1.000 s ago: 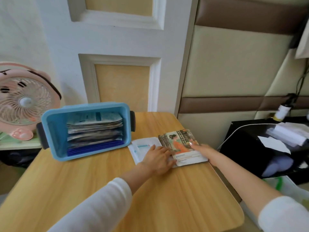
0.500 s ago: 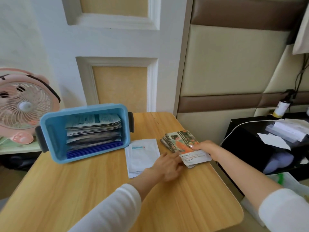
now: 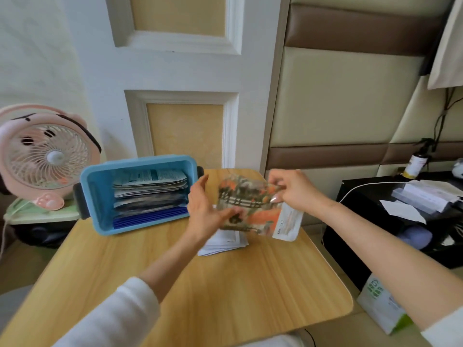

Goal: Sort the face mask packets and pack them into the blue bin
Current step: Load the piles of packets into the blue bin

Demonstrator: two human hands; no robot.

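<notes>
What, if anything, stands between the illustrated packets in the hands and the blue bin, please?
Nothing visible does; only the left hand, itself holding the illustrated packets, lies toward the blue bin, whose opening is unblocked.

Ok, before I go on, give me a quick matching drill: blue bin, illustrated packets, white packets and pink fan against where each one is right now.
Things:
1 blue bin
2 illustrated packets
3 white packets
4 pink fan

Places:
A held above the table by the left hand and right hand
B on a green shelf left of the table
C on the table, opening toward the person, stacked packets inside
D flat on the table, below the hands

Pairs: 1-C, 2-A, 3-D, 4-B
</notes>
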